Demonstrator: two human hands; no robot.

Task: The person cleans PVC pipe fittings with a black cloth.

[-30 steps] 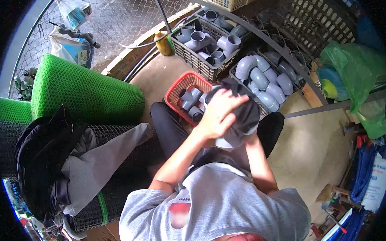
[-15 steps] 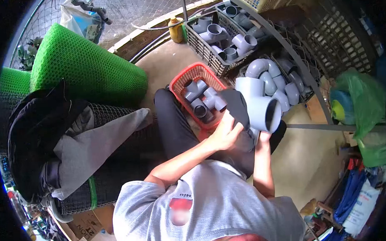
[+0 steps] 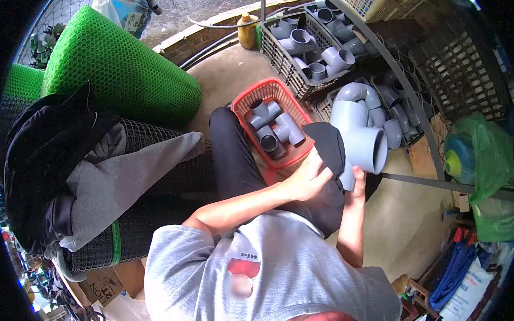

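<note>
A large grey pipe tee (image 3: 358,137) is held up over my right knee. My right hand (image 3: 357,182) is closed on its lower end. My left hand (image 3: 310,178) has its fingers wrapped round a dark cloth (image 3: 324,147), which lies against the left side of the tee. Just beyond my left hand, a red basket (image 3: 241,104) holds several smaller grey tees (image 3: 290,130) between my legs.
Black crates (image 3: 282,66) of grey fittings stand ahead, with more elbows (image 3: 353,92) at the right. Green mesh rolls (image 3: 118,69) and a dark jacket (image 3: 42,156) are at the left. A metal bar (image 3: 422,183) and green bag (image 3: 496,214) lie right.
The view has shifted, so the surroundings appear displaced. My right thumb now shows on the near end of the large tee. My left hand still grips the dark cloth.
</note>
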